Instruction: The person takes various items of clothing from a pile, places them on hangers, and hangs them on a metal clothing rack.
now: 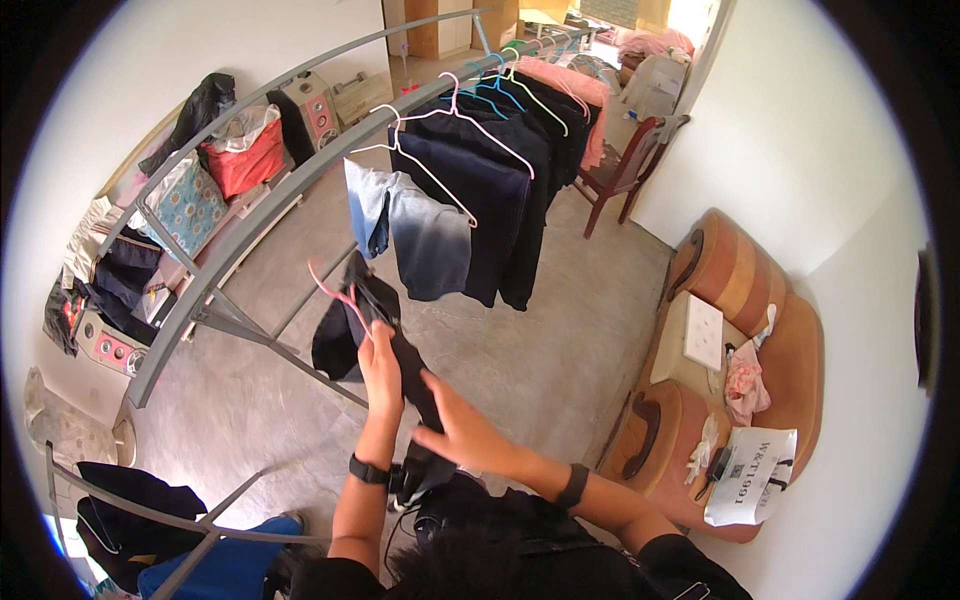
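My left hand [381,371] is closed around a pink clothes hanger [348,297] and the black garment [406,360] draped on it. Beside the garment's right edge is my right hand [457,424], fingers apart; whether it touches the cloth cannot be told. Ahead, a grey metal rail [300,176] carries a row of hung clothes. Nearest are a grey-to-blue faded garment [431,232] on a white hanger [427,172] and dark trousers [499,225] behind it. A pink hanger [487,131] and several others in blue and green follow further along.
On the right stands a brown striped sofa [795,360] with a white printed bag [750,476] on it. A wooden chair [626,165] is near the wall. Bags and a speaker [112,349] line the left wall. A second metal frame [202,529] stands at the lower left.
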Tool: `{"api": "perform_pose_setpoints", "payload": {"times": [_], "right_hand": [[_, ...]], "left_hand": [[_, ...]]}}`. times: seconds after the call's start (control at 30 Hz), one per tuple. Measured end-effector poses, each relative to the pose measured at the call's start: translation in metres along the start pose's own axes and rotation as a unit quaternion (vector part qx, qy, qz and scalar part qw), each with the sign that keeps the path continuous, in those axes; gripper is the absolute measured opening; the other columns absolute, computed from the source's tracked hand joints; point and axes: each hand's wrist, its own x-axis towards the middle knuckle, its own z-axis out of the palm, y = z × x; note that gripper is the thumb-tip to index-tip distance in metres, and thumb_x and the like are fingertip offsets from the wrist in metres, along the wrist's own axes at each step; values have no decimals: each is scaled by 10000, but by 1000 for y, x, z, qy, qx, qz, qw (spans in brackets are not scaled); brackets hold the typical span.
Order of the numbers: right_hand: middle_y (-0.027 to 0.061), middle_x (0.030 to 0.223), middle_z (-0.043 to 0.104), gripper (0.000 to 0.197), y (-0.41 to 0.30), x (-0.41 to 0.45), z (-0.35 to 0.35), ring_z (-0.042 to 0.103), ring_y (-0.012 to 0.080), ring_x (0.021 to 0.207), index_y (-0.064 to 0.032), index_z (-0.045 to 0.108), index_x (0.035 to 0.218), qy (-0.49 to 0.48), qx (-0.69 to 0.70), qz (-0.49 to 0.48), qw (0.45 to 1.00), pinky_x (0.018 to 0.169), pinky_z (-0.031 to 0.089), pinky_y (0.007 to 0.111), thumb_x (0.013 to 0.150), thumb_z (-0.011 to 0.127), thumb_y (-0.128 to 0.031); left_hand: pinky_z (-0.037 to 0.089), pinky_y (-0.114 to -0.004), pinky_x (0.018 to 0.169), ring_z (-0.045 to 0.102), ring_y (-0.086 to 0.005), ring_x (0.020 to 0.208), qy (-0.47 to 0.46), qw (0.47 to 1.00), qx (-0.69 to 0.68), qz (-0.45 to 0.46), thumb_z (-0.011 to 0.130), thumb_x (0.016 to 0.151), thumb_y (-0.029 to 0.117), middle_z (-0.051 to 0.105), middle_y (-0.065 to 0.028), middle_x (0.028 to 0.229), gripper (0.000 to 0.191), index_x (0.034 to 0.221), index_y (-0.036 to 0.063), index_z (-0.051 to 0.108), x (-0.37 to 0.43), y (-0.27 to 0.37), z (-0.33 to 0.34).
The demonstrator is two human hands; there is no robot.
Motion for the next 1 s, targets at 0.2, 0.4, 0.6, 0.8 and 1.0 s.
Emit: {"api": "perform_pose_setpoints", "payload": {"times": [0.2,0.4,0.6,0.8,1.0], "right_hand": [[262,1245,607,399,9,90,-34,593,487,1169,24,506,1388,96,5,-20,995,1007,489,497,1012,621,-45],[246,1117,604,336,22,152,-60,610,476,1032,40,546,1301,128,-3,-54,990,863,505,535,993,636,-60],[228,1094,637,288,68,171,-64,644,483,971,3,584,1270,111,-11,4,994,798,533,529,1003,627,-94],[238,1103,634,317,84,167,-63,644,491,976,22,580,1291,78,3,-6,997,803,534,519,993,628,-75],[290,1202,622,442,132,182,-63,615,523,1107,31,518,1410,-7,62,-36,997,910,525,521,993,625,-69]], "left_hand": [[328,-278,648,377,-58,729,13,996,2,83,493,1157,381,435,59,769,428,908,47,592,94,34,33],[340,-276,722,376,-74,781,7,997,-4,82,546,1129,397,424,61,822,399,912,66,595,152,52,61],[438,-309,778,496,-135,828,3,993,93,66,501,1149,407,555,-23,852,482,940,-13,614,186,7,78],[393,-283,701,416,-73,805,-8,994,88,57,500,1166,303,455,41,817,372,923,28,562,175,-1,66],[413,-246,588,457,-52,665,52,993,57,93,517,1154,226,489,33,793,206,1032,63,544,153,-26,60]]}}
